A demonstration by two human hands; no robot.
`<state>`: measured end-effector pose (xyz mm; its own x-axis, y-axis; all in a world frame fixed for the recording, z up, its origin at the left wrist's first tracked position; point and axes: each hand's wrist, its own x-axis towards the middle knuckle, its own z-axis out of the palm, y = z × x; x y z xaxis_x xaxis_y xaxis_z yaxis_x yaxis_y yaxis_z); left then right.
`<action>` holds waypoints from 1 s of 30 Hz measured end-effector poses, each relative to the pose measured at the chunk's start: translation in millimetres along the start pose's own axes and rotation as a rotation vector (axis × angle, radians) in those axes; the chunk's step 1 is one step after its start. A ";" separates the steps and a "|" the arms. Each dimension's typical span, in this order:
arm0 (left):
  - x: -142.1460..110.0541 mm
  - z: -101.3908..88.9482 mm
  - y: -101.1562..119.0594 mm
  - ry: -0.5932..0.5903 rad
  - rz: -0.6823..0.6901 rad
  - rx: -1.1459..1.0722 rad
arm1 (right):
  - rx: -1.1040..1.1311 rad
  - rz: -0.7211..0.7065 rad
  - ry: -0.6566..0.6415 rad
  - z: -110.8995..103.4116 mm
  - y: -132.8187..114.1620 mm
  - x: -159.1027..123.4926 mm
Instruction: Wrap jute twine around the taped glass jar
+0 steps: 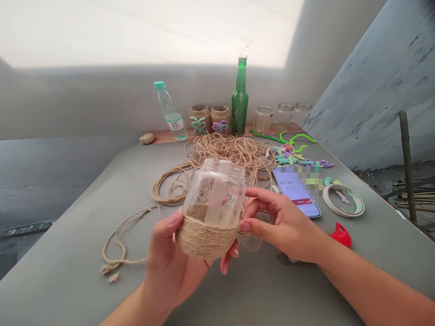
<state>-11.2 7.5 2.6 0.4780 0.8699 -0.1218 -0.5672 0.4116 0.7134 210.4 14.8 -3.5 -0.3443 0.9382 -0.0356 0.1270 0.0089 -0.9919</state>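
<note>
My left hand [171, 262] holds a clear glass jar [197, 192] tilted above the table, its fingers wrapped under and around the base. Jute twine [207, 237] covers the lower half of the jar in tight rows. A pale strip of tape [217, 194] runs down the bare upper glass. At the jar's right side, my right hand [283, 222] has thumb and fingers curled in at the top twine row, pinching the twine; the exact grip is partly hidden. Behind the jar lies a big tangled heap of loose twine [231, 147].
Twine-wrapped jars [200, 113], a water bottle [171, 115], a green bottle [240, 99] and bare jars [263, 118] line the back. To the right are a phone [295, 194], a tape roll [360, 208], pipe-cleaner pieces [287, 158] and a red object [340, 235]. Cut twine [117, 240] lies left.
</note>
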 end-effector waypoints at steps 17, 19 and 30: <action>2.0 -5.6 -5.5 0.382 0.105 0.287 | -0.186 -0.070 0.185 10.6 1.0 -8.2; 1.9 -4.6 -1.5 0.351 0.116 0.236 | -0.239 -0.145 0.179 8.5 -1.6 -7.7; -3.0 2.2 2.0 0.206 0.075 0.057 | -0.345 -0.367 0.125 2.3 0.8 1.0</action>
<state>-12.2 5.1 5.9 0.2853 0.9371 -0.2009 -0.5543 0.3323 0.7631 208.0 14.9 -4.6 -0.3122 0.8858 0.3432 0.3249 0.4390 -0.8377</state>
